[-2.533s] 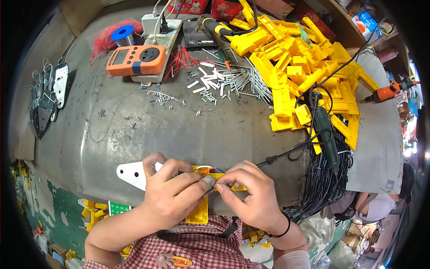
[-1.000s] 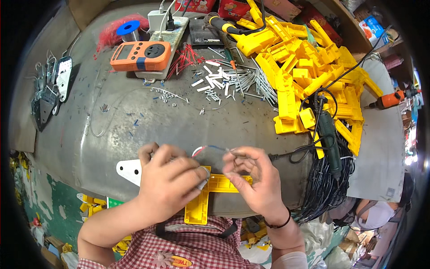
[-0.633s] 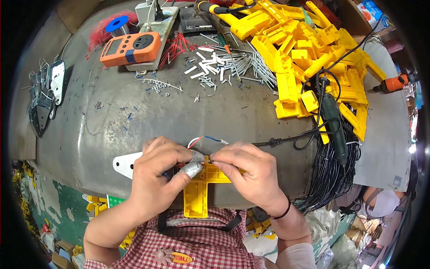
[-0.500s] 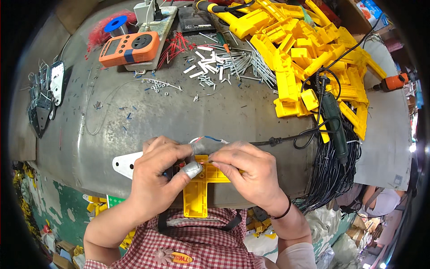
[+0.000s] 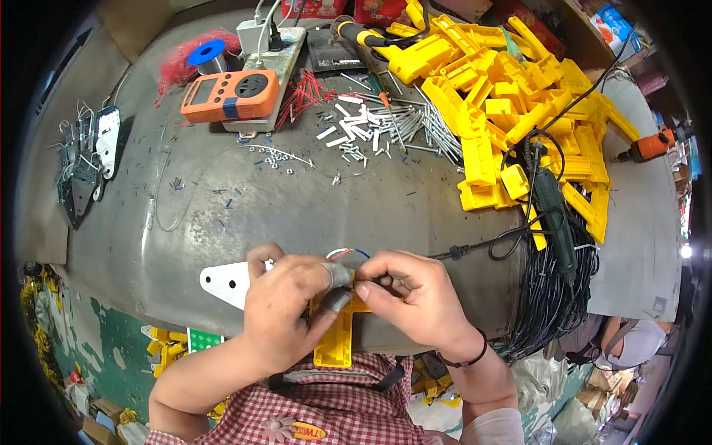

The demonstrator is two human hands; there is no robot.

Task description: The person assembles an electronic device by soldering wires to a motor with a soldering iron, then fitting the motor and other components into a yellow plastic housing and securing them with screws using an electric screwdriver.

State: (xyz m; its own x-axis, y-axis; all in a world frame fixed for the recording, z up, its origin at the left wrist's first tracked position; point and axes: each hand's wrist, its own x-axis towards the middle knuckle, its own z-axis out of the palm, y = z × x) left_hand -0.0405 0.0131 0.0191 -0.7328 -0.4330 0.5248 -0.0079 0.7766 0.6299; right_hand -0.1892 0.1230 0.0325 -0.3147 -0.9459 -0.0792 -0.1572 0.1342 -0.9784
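Observation:
A yellow plastic housing (image 5: 334, 345) lies at the table's near edge, its open, ribbed side up and partly under my hands. My left hand (image 5: 293, 308), with grey wraps on thumb and forefinger, is closed over the housing, its fingertips pinching at the thin wires. From the right, my right hand (image 5: 415, 297) meets it, thumb and forefinger pinched at the same spot; the wire ends are hidden between the fingers. Thin red, white and blue wires (image 5: 348, 253) arch up behind the fingertips. A white metal plate with holes (image 5: 225, 283) sticks out left of my left hand.
Yellow plastic parts (image 5: 475, 133) are heaped at back right, beside a dark green power tool (image 5: 556, 222) and black cables (image 5: 549, 304). An orange meter (image 5: 230, 96), solder spool (image 5: 208, 55), red wires (image 5: 302, 96), screws (image 5: 400, 122) and nuts (image 5: 274, 157) lie farther back. Wired metal plates (image 5: 89, 159) stand left.
The whole view has shifted slightly, with things appearing lower and to the right. My hands have drawn closer together over the housing, and my left fingers now cover more of it.

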